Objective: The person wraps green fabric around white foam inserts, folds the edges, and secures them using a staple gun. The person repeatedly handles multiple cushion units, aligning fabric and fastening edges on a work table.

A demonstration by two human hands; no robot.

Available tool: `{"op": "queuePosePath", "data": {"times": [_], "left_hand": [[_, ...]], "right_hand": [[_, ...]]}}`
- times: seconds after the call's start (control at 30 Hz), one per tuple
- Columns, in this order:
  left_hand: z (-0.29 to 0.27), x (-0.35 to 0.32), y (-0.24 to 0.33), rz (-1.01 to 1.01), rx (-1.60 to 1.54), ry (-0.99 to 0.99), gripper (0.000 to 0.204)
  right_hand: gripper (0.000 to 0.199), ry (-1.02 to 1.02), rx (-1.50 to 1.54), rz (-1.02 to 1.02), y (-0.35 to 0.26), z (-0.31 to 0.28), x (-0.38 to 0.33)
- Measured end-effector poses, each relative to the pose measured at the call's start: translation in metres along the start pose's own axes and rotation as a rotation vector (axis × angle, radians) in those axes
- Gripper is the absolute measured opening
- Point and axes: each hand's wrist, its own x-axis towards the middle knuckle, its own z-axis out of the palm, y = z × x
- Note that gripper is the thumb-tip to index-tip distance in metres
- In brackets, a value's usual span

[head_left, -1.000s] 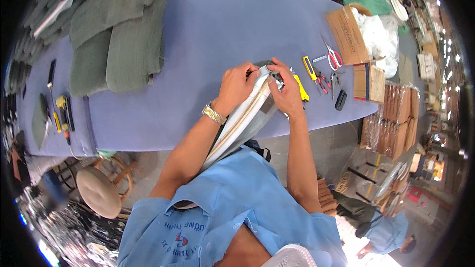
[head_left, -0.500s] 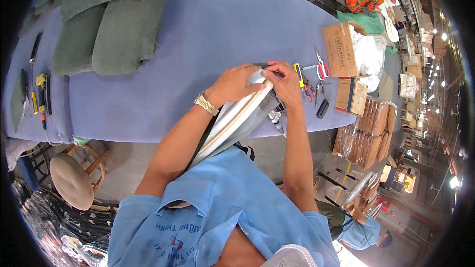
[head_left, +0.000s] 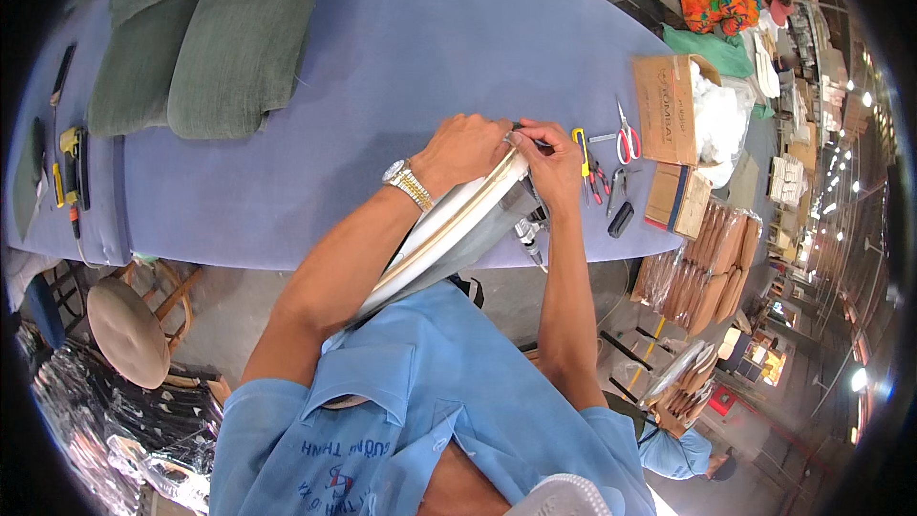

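A padded seat panel [head_left: 449,225] stands on edge, tilted between my forearms and leaning toward my shirt. Its side shows white padding, a thin tan strip and grey material. My left hand [head_left: 465,150], with a metal watch at the wrist, is closed over the panel's far end, fingers bent down. My right hand [head_left: 546,161] pinches the same end, its thumb close to the left fingers. A bit of dark fabric shows between the hands; the fingertips are partly hidden. Beside my right forearm, a silver air tool [head_left: 528,234] is partly covered by the arm.
Dark green fabric pieces [head_left: 224,57] lie on the blue padded table [head_left: 382,29]. Right of my hands are a yellow cutter [head_left: 581,148], red-handled scissors [head_left: 628,143], pliers [head_left: 599,182] and a carton [head_left: 664,110] with white stuffing. A staple gun [head_left: 74,167] lies far left.
My left hand has turned over the panel's end, its fingers now curled downward and the watch face showing. The dark fabric along my left forearm is mostly out of sight. My right hand stays pinching there.
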Motion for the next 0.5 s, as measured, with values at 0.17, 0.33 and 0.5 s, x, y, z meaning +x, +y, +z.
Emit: {"op": "queuePosePath", "data": {"times": [0.17,0.33,0.5], "left_hand": [[0.007,0.004,0.001,-0.027,0.016,0.024,0.025],[0.014,0.002,0.004,-0.018,-0.024,0.098,0.030],[0.013,0.000,0.006,-0.033,-0.059,0.107,0.033]], "right_hand": [[0.013,0.000,0.014,0.014,-0.007,0.000,0.003],[0.014,-0.030,0.013,0.025,-0.006,-0.005,0.003],[0.013,-0.053,0.054,-0.041,0.003,-0.008,0.002]]}}
